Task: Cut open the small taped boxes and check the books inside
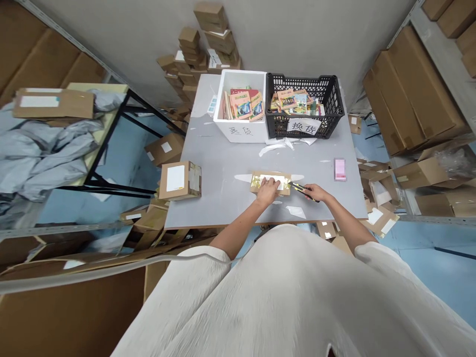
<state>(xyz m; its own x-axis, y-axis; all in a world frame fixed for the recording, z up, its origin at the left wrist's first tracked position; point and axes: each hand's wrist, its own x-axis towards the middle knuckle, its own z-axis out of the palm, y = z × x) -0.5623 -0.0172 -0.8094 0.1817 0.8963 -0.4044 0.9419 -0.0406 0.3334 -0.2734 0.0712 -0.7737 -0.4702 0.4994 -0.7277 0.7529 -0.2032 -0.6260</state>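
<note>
At the grey table [223, 198], my left hand [267, 190] presses flat on the taped cardboard parcel [270, 181] at its near centre while my right hand [317, 192] grips a utility knife [299, 188] at its edge; a shallow blade, I judge, spares the contents.
</note>
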